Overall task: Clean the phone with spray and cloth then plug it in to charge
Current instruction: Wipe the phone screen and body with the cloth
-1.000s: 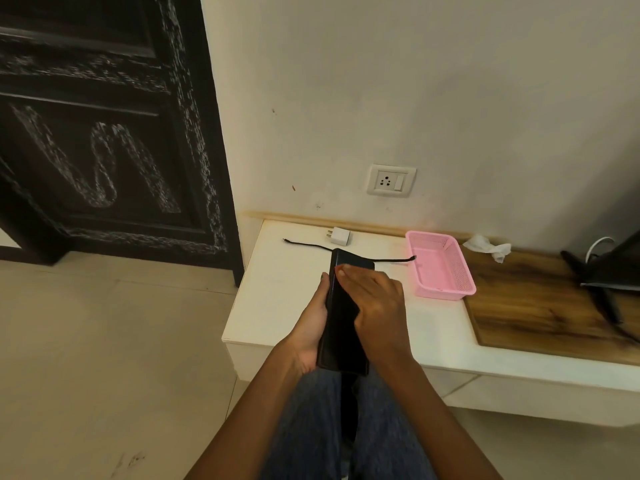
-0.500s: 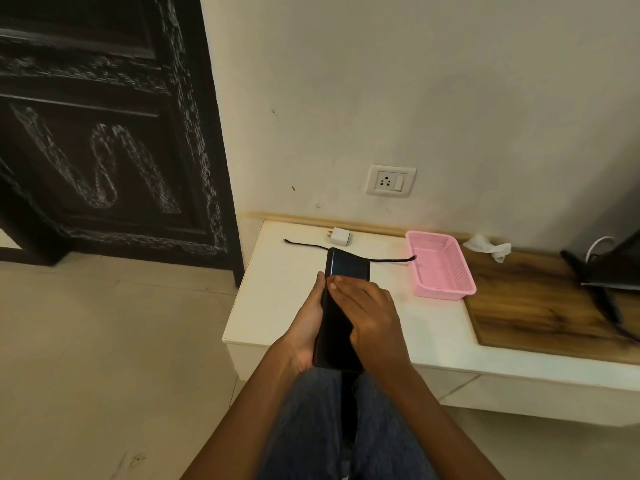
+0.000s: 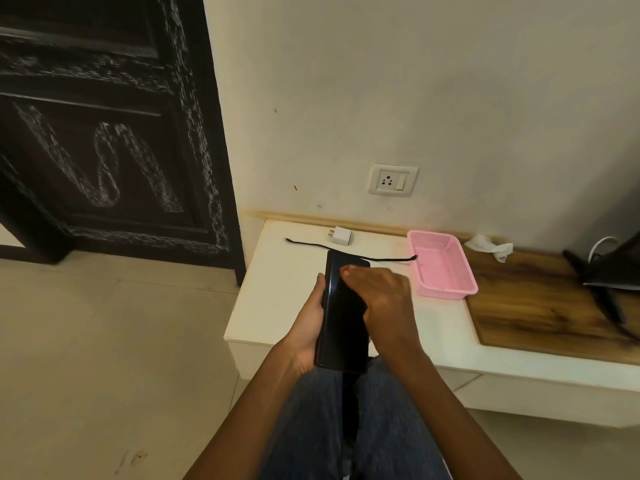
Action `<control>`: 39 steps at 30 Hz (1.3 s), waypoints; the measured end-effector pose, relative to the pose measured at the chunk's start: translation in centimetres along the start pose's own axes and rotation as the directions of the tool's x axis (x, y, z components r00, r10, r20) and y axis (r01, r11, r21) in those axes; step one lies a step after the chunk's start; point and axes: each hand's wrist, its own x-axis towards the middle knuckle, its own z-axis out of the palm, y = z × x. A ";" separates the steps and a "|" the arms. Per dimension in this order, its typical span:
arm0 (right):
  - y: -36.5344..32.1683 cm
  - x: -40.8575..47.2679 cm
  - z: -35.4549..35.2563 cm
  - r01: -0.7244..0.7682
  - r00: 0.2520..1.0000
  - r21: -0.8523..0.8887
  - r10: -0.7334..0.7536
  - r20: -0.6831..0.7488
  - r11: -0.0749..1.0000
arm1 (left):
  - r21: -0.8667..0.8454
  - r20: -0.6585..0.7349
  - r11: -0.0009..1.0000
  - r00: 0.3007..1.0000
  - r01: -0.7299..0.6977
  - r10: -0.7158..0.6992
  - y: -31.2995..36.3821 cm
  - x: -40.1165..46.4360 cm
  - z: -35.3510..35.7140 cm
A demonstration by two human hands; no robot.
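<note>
A black phone (image 3: 343, 327) stands lengthwise over my lap, screen up, at the front edge of the white ledge (image 3: 277, 289). My left hand (image 3: 308, 327) grips its left edge from underneath. My right hand (image 3: 384, 296) lies on the screen's upper right with fingers curled and slightly blurred; no cloth shows under it. A white charger adapter (image 3: 342, 235) and a loose black cable (image 3: 381, 259) lie on the ledge beyond the phone. A wall socket (image 3: 392, 180) sits above them. A crumpled white cloth (image 3: 488, 245) lies by the wall. No spray bottle is visible.
A pink plastic basket (image 3: 446, 289) stands right of the phone, beside a wooden board (image 3: 540, 306). A dark object with a white cord (image 3: 609, 268) rests at the far right. A dark carved door (image 3: 104, 133) fills the left, above a tiled floor.
My right hand has slid over the screen, first down from the phone's top, now across to its right side. The phone has tilted a little in my left hand.
</note>
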 end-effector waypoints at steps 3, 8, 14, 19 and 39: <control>-0.7 0.4 0.2 -0.076 0.995 -0.023 0.074 -0.062 0.997 | 0.032 -0.016 0.999 1.000 -0.004 0.004 0.0 0.2 0.3; -0.7 -1.1 0.2 0.077 0.997 -0.025 -0.077 -0.003 0.997 | 0.025 0.008 1.000 1.000 0.001 -0.001 0.3 0.3 -0.4; -0.1 0.0 0.3 -0.092 0.996 -0.023 0.091 -0.023 0.996 | 0.054 -0.025 0.999 1.000 0.003 -0.002 -0.2 0.6 0.1; 0.7 -1.2 0.2 0.050 0.997 0.012 -0.051 0.065 0.999 | 0.066 -0.020 0.998 1.000 0.004 -0.003 0.0 0.4 -0.5; 1.5 -1.7 -0.1 0.074 0.997 0.040 -0.073 -0.013 0.996 | 0.107 -0.014 0.994 0.999 -0.034 0.035 0.8 -0.2 -0.5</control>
